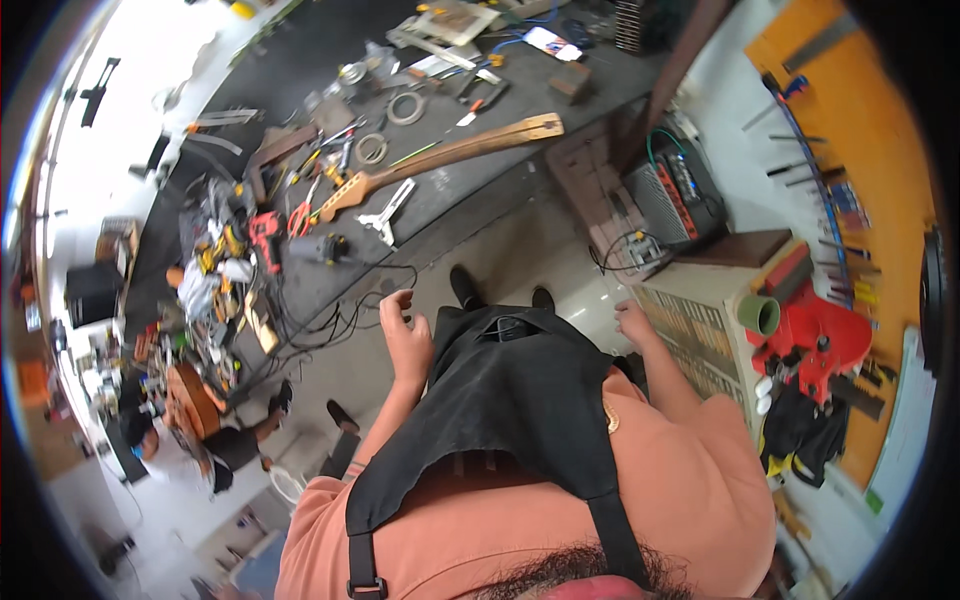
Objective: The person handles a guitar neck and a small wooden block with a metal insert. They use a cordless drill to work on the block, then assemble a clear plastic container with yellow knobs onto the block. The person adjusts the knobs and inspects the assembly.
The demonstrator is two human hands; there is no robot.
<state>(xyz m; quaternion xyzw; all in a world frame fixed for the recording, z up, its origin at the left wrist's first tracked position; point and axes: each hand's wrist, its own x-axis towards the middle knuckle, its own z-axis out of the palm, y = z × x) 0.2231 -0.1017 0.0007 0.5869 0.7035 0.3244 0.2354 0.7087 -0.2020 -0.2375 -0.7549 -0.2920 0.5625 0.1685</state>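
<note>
My left hand (405, 330) hangs beside my black apron (500, 390), short of the bench's front edge. Its fingers are loosely bent with gaps between them, and nothing shows in it. On the other side my right hand (632, 322) hangs near a pale cabinet (690, 335), fingers loosely curled and no object visible in them. A wooden guitar neck (455, 153) lies along the dark workbench (330, 285). Close to it are a silver metal bracket-like tool (385, 212), a red power tool (265, 240) and a grey power tool (318, 248).
Cables (330, 325) droop off the bench's front edge. Tape rolls (405, 108) and hand tools crowd its top. An amplifier-like box (672, 195) and a red vise (815, 340) stand on my right. Another person (165, 450) is at the far left with a wooden guitar body (192, 400).
</note>
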